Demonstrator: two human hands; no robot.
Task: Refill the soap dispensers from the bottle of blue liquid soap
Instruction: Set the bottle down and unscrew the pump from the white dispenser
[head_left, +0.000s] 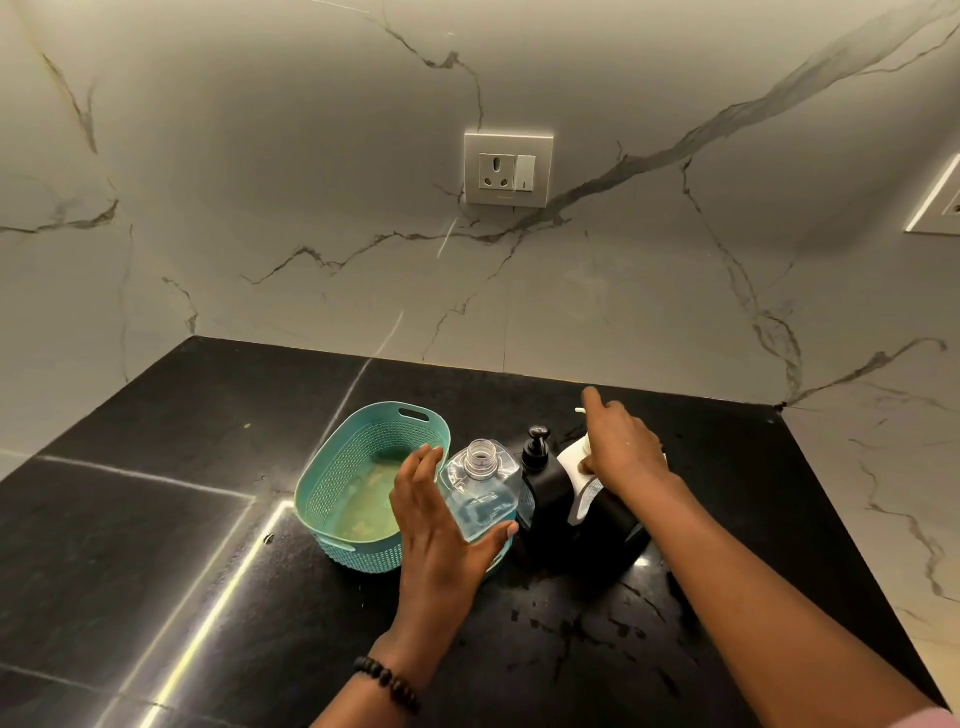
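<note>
Clear soap bottle (480, 493), upright, uncapped, framed by open left grip (441, 525), unclasped; white dispenser (579, 470) clasped under right grip (621, 452).

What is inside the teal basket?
The basket shows only its bare, yellowish-lit floor; no objects are visible inside. Its near right corner is covered by the left hand and the soap bottle.
</note>
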